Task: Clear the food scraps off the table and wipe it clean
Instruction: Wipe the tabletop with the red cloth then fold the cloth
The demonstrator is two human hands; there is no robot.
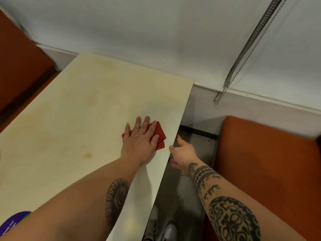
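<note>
My left hand (140, 140) lies flat with straight fingers on a folded red cloth (160, 134) and presses it onto the cream table (78, 108) near the table's right edge. My right hand (182, 153) is just off that edge, a little below the tabletop. It is cupped with the thumb up, nothing shows in it, and the table edge partly hides its fingertips. A small yellow spot (88, 155) and faint yellowish smears mark the tabletop to the left of the cloth.
An orange seat (264, 171) stands to the right of the table and another orange seat (20, 66) at the far left. A bead chain (243, 56) hangs by the white wall. A purple object (15, 221) shows at the bottom left. My shoes (166, 230) are on the grey floor.
</note>
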